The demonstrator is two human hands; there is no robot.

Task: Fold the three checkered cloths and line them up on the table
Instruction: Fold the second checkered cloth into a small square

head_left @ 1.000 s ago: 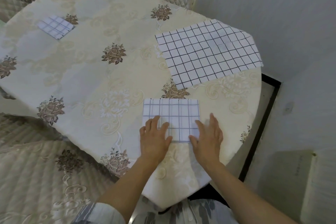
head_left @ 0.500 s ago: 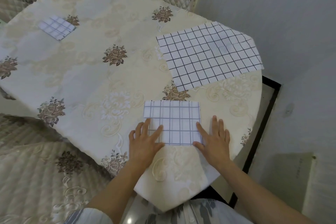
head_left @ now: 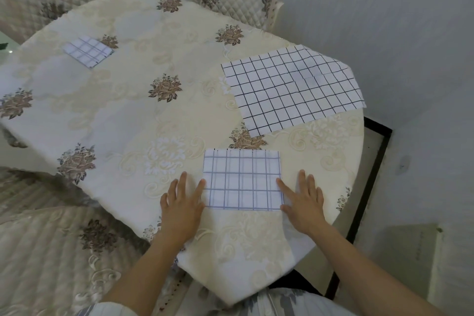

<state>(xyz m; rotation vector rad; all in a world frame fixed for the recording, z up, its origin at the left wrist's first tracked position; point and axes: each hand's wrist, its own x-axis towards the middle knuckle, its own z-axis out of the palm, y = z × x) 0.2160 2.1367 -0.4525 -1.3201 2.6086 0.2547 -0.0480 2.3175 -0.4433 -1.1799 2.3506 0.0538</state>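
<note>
Checkered cloth (head_left: 242,179) folded, near tabletop (head_left: 128,110) edge, between my left grip (head_left: 182,202) and right grip (head_left: 302,202), both flat, fingers straight, holding nothing. Soft, light, limp; I'd pinch near corners.

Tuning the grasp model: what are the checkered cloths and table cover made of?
Near folded cloth: thin matte woven fabric, likely cotton; lies flat, crisp edges. Unfolded cloth: same look, fold creases visible. Table cover: thicker-looking fabric, slight sheen, raised floral weave.
</note>
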